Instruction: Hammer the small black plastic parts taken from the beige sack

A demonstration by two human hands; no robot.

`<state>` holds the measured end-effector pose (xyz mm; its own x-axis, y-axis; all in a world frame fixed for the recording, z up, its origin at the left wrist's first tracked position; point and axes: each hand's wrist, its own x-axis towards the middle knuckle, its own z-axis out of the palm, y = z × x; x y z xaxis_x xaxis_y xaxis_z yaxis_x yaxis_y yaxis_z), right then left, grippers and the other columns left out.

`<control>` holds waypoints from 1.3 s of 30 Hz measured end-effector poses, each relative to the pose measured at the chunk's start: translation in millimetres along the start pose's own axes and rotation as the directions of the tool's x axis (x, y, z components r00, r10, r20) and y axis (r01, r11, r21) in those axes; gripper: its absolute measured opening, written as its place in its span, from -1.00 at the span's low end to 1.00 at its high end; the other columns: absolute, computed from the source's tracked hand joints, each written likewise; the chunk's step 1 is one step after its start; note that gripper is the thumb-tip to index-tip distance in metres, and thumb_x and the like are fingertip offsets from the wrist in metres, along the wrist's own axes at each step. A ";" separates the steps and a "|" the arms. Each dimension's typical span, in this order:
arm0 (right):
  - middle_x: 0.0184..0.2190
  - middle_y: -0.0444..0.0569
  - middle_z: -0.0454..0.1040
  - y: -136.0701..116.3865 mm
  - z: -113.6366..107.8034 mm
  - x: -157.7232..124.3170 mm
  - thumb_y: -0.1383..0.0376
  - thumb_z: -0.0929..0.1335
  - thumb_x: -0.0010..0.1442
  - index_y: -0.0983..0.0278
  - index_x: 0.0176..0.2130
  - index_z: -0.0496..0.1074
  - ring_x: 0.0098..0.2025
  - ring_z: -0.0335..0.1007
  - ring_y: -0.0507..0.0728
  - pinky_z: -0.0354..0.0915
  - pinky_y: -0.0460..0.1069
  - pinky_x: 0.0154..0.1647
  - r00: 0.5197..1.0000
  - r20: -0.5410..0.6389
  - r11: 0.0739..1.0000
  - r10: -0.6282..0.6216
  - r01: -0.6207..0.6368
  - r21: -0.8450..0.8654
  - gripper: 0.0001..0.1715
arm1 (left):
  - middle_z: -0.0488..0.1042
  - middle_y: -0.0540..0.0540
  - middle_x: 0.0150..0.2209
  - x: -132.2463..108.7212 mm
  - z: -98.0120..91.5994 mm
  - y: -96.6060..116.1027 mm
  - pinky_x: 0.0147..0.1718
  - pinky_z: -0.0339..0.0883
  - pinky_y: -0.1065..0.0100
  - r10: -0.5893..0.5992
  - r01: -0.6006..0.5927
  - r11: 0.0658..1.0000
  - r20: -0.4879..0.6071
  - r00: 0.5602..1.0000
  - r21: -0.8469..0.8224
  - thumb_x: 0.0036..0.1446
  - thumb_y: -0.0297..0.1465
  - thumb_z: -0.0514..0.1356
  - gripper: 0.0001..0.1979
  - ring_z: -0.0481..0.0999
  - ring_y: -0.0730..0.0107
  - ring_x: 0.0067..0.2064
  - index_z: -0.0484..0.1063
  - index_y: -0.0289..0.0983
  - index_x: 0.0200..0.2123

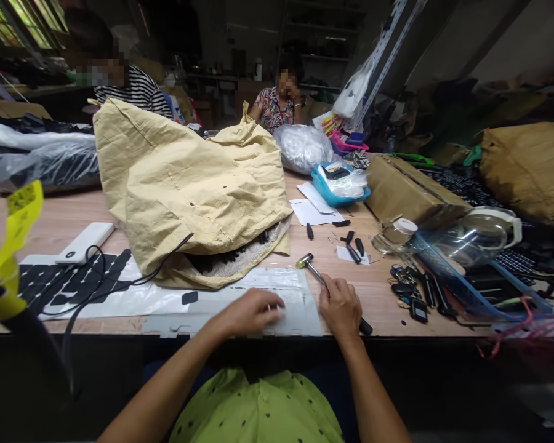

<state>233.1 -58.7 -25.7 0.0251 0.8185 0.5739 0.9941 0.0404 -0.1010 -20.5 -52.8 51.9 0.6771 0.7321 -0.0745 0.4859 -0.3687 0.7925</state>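
Observation:
My right hand (341, 304) is closed around the handle of a small hammer (318, 275). The hammer's head, with a yellowish face, points away from me, and its black grip end sticks out below the hand. My left hand (252, 311) hovers over a grey translucent mat (295, 295) at the table's front edge. Its fingers are slightly blurred and bent, with a gap between thumb and fingers, and I make out nothing held. Just beyond the mat lies a large beige cloth bag (194, 184), its mouth toward me, with black pieces (221, 261) inside.
Black handles (353, 249) lie right of the hammer, near keys (404, 286) and a blue basket (480, 277). A cardboard box (406, 184) and blue tray (339, 194) stand behind. A white power bank (85, 243) with black cable is left. Two people sit across the table.

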 end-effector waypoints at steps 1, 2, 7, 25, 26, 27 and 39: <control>-0.37 -0.04 0.39 -0.1 0.4 0.3 0.41 0.28 0.23 0.20 -0.05 0.54 -0.30 0.20 0.14 0.06 0.00 -0.30 1.000 -0.006 1.000 -0.003 0.003 0.000 -0.65 | 0.62 -0.11 -0.18 12.0 -12.4 -5.8 -0.17 0.35 0.37 -0.046 0.053 0.997 -0.103 0.994 0.064 0.25 -0.32 0.15 -0.78 0.56 0.27 -0.17 0.56 -0.24 -0.17; -0.37 -0.04 0.40 -0.2 0.9 0.5 0.41 0.29 0.23 0.20 -0.05 0.54 -0.30 0.20 0.14 0.07 0.00 -0.30 1.000 -0.010 1.000 -0.007 0.007 0.001 -0.65 | 0.61 -0.13 -0.20 23.8 -23.9 -12.9 -0.17 0.35 0.35 -0.091 0.120 0.984 -0.201 0.975 0.133 0.26 -0.32 0.13 -0.78 0.55 0.25 -0.18 0.57 -0.26 -0.21; -0.37 -0.05 0.42 -1.1 2.6 1.2 0.42 0.29 0.22 0.19 -0.04 0.53 -0.31 0.21 0.14 0.08 0.00 -0.30 1.000 -0.014 1.000 -0.019 0.019 0.018 -0.64 | 0.59 -0.16 -0.30 69.6 -70.4 -50.5 -0.22 0.35 0.30 -0.201 0.367 0.874 -0.450 0.870 0.318 0.26 -0.31 0.11 -0.74 0.54 0.19 -0.23 0.58 -0.26 -0.31; -0.35 -0.05 0.41 -2.8 -0.3 2.2 0.42 0.28 0.23 0.18 -0.05 0.52 -0.29 0.22 0.13 0.09 0.00 -0.28 0.999 0.021 0.999 0.027 -0.028 0.030 -0.65 | 0.55 -0.26 -0.03 125.4 -89.6 -66.5 0.03 0.36 0.15 -0.168 0.434 0.782 -0.519 0.838 0.448 0.24 -0.18 0.16 -0.52 0.50 0.00 0.02 0.42 -0.25 0.17; -0.35 -0.05 0.41 -2.7 -0.5 2.2 0.42 0.28 0.23 0.18 -0.05 0.52 -0.29 0.22 0.13 0.09 0.00 -0.28 0.999 0.018 0.999 0.027 -0.028 0.028 -0.65 | 0.55 -0.25 -0.02 123.6 -83.8 -66.1 0.03 0.35 0.14 -0.178 0.437 0.776 -0.506 0.844 0.456 0.25 -0.18 0.14 -0.51 0.50 -0.01 0.03 0.40 -0.23 0.19; -0.35 -0.05 0.41 -2.5 -0.5 2.3 0.42 0.28 0.23 0.18 -0.05 0.52 -0.29 0.22 0.13 0.09 0.00 -0.28 1.000 0.016 0.999 0.027 -0.027 0.025 -0.65 | 0.54 -0.25 -0.01 121.0 -79.2 -66.3 0.05 0.34 0.14 -0.180 0.437 0.772 -0.501 0.847 0.462 0.27 -0.18 0.12 -0.52 0.49 -0.01 0.05 0.39 -0.22 0.19; -0.35 -0.03 0.39 -3.7 0.0 2.2 0.41 0.27 0.23 0.19 -0.04 0.52 -0.28 0.19 0.13 0.08 0.00 -0.28 0.999 0.027 0.999 0.043 -0.044 0.031 -0.64 | 0.53 -0.17 0.00 62.3 -45.4 -91.5 0.16 0.30 0.11 0.058 0.159 0.894 -0.461 0.886 0.419 0.28 -0.28 0.10 -0.69 0.41 0.08 0.11 0.48 -0.23 0.02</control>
<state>229.5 -57.1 -24.1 0.0653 0.8348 0.5466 0.9882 0.0219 -0.1515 -47.8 52.5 2.2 0.3734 0.8907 0.2592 0.7738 -0.4531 0.4426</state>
